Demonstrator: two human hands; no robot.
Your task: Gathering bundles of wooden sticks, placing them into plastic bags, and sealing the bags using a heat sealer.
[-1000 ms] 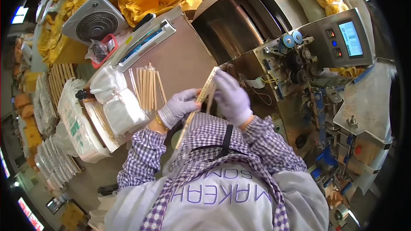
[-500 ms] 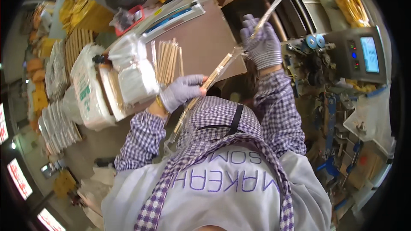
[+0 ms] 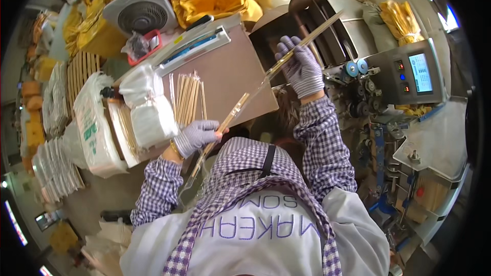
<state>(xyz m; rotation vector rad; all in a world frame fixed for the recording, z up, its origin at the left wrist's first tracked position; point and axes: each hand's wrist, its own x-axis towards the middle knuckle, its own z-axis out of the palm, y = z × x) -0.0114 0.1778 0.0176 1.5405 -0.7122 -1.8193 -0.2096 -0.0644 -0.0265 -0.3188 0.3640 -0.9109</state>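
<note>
1. Left hand point(image 3: 194, 137), gloved, is sitting between 8 and 9 o'clock of view centre; its thumb and fingers are pinching a clear-sleeved wooden stick packet point(image 3: 233, 111), which is pointing toward 1 o'clock, lower end toward 7.
2. Right hand point(image 3: 303, 74), gloved, is holding a second sleeved strip point(image 3: 322, 26) between 1 and 2 o'clock; fingers are part-curling, firmness cannot be told; strip is pointing toward 2 o'clock.
3. Clear film point(image 3: 258, 88) is spanning the gap between both.
4. Loose wooden sticks point(image 3: 188, 97) are lying at 10 o'clock on the brown tabletop point(image 3: 230, 61); white plastic bundle point(image 3: 151, 122) is resting at 9.
5. Lit control screen point(image 3: 421, 73) is glowing between 2 and 3.
</note>
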